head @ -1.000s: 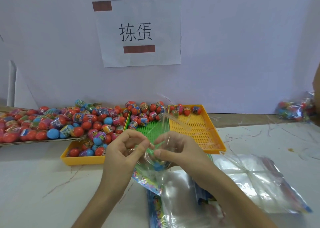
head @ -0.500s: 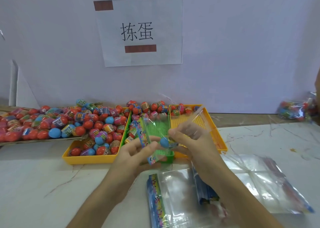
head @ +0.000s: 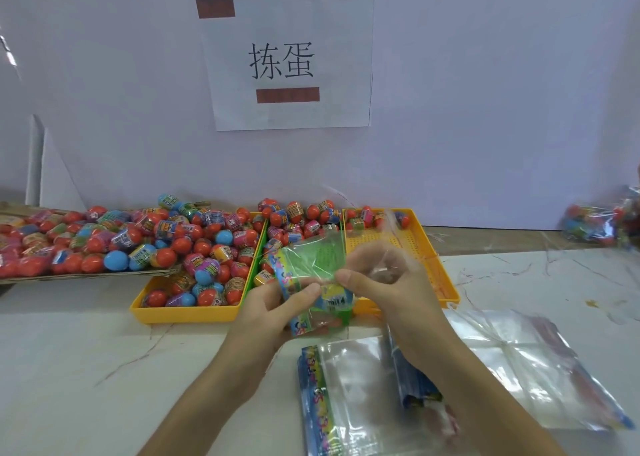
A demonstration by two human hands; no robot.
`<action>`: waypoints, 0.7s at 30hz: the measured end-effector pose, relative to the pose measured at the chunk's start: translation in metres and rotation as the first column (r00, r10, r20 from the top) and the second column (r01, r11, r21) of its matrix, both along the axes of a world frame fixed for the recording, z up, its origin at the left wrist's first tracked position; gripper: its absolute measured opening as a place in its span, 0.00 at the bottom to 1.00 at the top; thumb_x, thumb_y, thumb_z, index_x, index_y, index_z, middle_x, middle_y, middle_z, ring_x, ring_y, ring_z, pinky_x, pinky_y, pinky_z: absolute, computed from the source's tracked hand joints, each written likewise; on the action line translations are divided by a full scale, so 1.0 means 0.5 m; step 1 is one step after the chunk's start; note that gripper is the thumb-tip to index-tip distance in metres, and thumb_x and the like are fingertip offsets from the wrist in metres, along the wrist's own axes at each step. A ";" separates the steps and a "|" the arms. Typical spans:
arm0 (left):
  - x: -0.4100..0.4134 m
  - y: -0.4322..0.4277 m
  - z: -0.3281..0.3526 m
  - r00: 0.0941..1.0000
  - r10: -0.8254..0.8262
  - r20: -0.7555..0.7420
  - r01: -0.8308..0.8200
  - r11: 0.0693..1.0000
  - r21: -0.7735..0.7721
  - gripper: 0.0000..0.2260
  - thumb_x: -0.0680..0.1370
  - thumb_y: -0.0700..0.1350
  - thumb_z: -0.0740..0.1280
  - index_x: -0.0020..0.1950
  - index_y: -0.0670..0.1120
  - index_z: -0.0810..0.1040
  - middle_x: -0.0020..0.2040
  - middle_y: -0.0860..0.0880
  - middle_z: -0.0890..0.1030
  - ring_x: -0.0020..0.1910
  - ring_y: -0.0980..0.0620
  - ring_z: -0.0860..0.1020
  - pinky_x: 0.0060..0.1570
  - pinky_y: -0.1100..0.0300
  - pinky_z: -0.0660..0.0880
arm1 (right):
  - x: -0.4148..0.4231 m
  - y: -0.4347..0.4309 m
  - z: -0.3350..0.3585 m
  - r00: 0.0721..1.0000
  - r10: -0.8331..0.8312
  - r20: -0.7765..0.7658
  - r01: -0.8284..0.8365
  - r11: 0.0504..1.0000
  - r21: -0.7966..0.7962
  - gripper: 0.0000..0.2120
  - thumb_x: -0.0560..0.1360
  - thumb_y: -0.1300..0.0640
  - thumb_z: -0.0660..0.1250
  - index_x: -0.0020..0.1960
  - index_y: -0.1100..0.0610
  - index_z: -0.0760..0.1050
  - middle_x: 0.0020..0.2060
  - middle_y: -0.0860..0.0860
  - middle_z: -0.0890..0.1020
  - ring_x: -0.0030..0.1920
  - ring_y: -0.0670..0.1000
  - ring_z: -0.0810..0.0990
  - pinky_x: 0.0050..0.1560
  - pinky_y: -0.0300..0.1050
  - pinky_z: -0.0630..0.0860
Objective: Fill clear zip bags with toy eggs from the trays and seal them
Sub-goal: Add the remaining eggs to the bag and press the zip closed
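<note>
Where a second ago both hands worked low over the bench (head: 86, 369), they now hold the clear zip bag (head: 311, 258) higher, in front of the green tray (head: 260, 244), much as half a second ago. The white sheet (head: 291, 60) on the wall reads 拣蛋 between two brown bars; print on the wrappers and on the bag's strip is too blurred to read.

A flat board (head: 86, 275) at far left and the yellow tray (head: 187, 313) beside it are heaped with loose eggs (head: 194, 247). A second yellow tray (head: 429, 247) holds a few at its far end, partly veiled by the bag. Empty bags (head: 346, 386) lie stacked under the right forearm, and a filled bag (head: 595, 227) sits at the far right.

The left hand (head: 270, 313) has its grip pinching the bag's coloured strip; the right hand (head: 391, 282) pinches the clear film opposite. Between them, inside the bag, lies one toy egg (head: 334, 294), barcode showing.
</note>
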State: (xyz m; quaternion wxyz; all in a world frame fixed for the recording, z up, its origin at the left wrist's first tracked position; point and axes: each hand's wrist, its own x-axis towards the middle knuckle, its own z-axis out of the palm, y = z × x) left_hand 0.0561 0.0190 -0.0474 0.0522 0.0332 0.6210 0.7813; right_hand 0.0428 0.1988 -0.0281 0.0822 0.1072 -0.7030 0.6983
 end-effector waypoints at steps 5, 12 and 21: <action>0.000 0.003 -0.006 0.998 0.042 0.054 -0.041 0.999 -0.021 0.19 0.68 0.50 0.78 0.53 0.39 0.84 0.53 0.36 0.85 0.54 0.40 0.85 0.58 0.44 0.81 | 0.001 -0.002 -0.003 1.000 0.007 -0.019 -0.007 0.999 0.034 0.09 0.69 0.59 0.79 0.38 0.47 0.82 0.36 0.48 0.84 0.39 0.50 0.82 0.44 0.50 0.80; -0.002 0.000 0.003 0.994 0.084 0.071 -0.096 0.978 0.183 0.20 0.67 0.43 0.76 0.55 0.35 0.81 0.54 0.33 0.84 0.51 0.37 0.85 0.43 0.48 0.84 | 0.010 -0.007 0.002 0.993 0.121 -0.003 -0.121 0.992 0.021 0.10 0.69 0.55 0.80 0.49 0.49 0.83 0.44 0.52 0.87 0.47 0.55 0.85 0.49 0.51 0.82; 0.008 0.001 0.008 0.996 -0.081 0.044 0.068 0.971 0.229 0.16 0.71 0.44 0.76 0.56 0.40 0.83 0.55 0.39 0.85 0.46 0.39 0.85 0.43 0.51 0.83 | 0.006 -0.011 -0.005 0.996 0.074 -0.055 -0.072 0.997 0.030 0.09 0.71 0.66 0.77 0.47 0.56 0.82 0.39 0.52 0.85 0.40 0.53 0.84 0.41 0.45 0.82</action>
